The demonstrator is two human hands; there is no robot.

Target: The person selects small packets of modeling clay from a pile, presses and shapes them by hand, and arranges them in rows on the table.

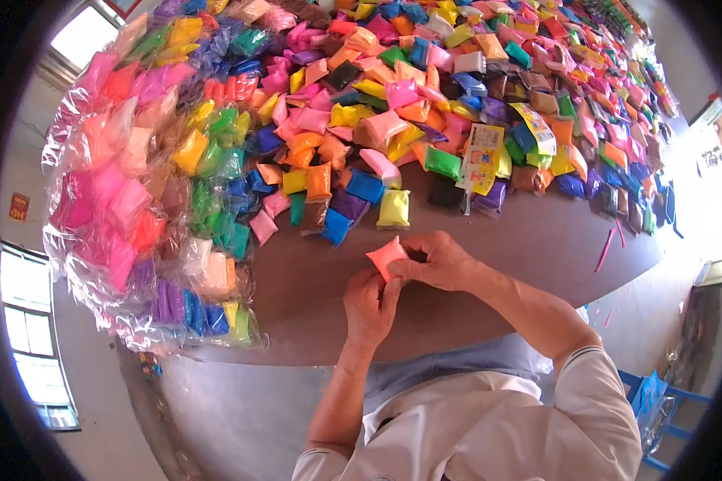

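Note:
Between my two hands, just over the near part of the brown table (297,297), is a small coral-pink packet (387,256), like a soft clay pouch. My left hand (369,309) grips its lower edge with thumb and fingers closed. From the other side, my right hand (437,260) pinches the packet's right edge. Part of the packet is hidden behind my fingers. Lying nearest beyond my hands is a yellow packet (394,208), with a blue packet (366,187) a little farther back.
A large heap of coloured packets (393,88) covers the far side. Clear bags of packets (128,200) are stacked at the left. Printed yellow cards (483,158) lie on the heap. Pink strips (605,250) rest near the right edge. A blue chair (674,401) stands lower right.

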